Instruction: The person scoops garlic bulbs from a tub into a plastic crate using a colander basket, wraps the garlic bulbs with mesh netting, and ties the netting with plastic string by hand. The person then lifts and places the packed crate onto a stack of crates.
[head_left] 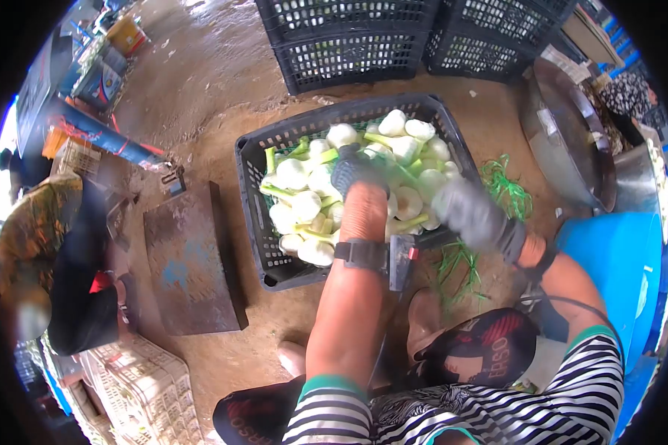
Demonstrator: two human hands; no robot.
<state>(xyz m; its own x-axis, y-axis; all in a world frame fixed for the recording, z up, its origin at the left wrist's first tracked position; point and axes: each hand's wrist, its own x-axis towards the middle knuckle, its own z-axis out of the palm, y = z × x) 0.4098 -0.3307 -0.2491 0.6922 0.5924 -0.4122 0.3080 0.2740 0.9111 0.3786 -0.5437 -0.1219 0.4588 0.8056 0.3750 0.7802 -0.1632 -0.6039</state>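
Note:
A black plastic crate holds many round white bulbs with short green stems. My left hand, in a dark glove, reaches over the middle of the crate among the bulbs; its fingers are mostly hidden. My right hand, in a grey glove, is at the crate's right edge and smeared by motion, so its grip cannot be made out. Something green and blurred, perhaps netting, lies over the bulbs between my hands.
Stacked black crates stand beyond. Green strands lie on the floor at right, near a large metal basin and a blue tub. At left are a dark metal slab, a pale crate and another person.

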